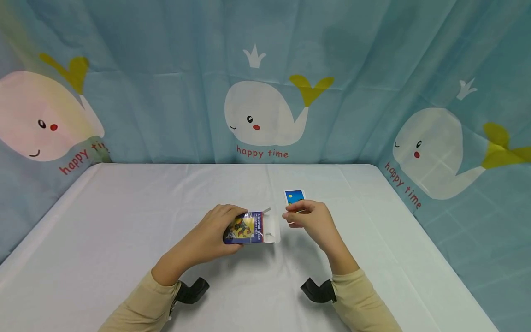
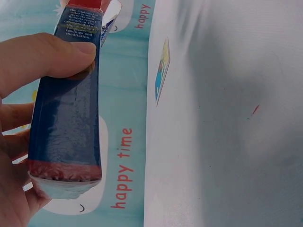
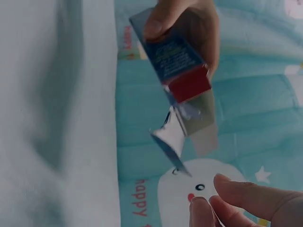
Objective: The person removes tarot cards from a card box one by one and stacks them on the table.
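My left hand (image 1: 215,233) grips a dark blue card box (image 1: 244,228) printed "Universal Waite", holding it above the white table. In the left wrist view, the thumb presses on the narrow side of the box (image 2: 68,118), and clear wrap shows at its lower end. The box's other end has its flaps raised, with a pale flap (image 3: 173,135) sticking out in the right wrist view. Just right of that end is my right hand (image 1: 309,221), fingers loosely bent, with nothing visible between them. Behind it a blue picture card (image 1: 295,196) lies on the table, partly hidden by the fingers.
A white cloth covers the table (image 1: 124,221). Light blue curtains (image 1: 166,92) with whale prints stand along its back and sides. Black wrist mounts (image 1: 192,290) stick out from both sleeves.
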`<action>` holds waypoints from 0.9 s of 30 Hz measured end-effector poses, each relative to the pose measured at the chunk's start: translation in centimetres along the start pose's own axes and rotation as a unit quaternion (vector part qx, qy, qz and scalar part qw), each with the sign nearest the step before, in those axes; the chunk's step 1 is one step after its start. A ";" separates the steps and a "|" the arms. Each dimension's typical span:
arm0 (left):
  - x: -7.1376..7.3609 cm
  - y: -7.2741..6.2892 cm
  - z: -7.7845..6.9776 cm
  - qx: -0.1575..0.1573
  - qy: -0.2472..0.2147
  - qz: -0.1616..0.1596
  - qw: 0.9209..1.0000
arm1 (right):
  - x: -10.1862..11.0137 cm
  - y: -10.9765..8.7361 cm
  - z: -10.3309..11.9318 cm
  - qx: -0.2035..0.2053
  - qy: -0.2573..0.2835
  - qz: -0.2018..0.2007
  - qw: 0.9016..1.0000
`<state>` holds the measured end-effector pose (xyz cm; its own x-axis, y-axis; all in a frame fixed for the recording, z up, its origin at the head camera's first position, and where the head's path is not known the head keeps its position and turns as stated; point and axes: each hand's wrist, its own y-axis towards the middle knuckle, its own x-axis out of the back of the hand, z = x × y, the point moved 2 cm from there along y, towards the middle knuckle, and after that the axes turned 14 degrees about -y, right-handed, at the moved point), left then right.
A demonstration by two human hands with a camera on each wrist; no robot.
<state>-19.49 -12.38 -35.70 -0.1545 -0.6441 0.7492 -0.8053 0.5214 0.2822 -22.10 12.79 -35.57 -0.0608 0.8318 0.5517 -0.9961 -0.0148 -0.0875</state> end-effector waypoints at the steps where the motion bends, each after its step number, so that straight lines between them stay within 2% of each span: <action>1: 0.0 0.0 0.0 0.000 0.000 0.000 1.000 | -0.1 -0.1 0.2 0.003 0.001 0.002 1.000; 12: 0.0 0.1 0.0 0.010 -0.004 0.009 1.000 | -1.3 -0.9 1.1 0.003 0.014 0.029 0.999; 27: -0.2 0.0 -0.2 0.000 -0.003 0.008 1.000 | -2.7 -1.3 1.0 0.007 0.013 0.037 0.999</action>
<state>-19.35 -12.13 -35.71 -0.1707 -0.6396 0.7495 -0.8025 0.5316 0.2708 -20.71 9.98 -36.14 -0.1332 0.8421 0.5227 -0.9897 -0.0852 -0.1150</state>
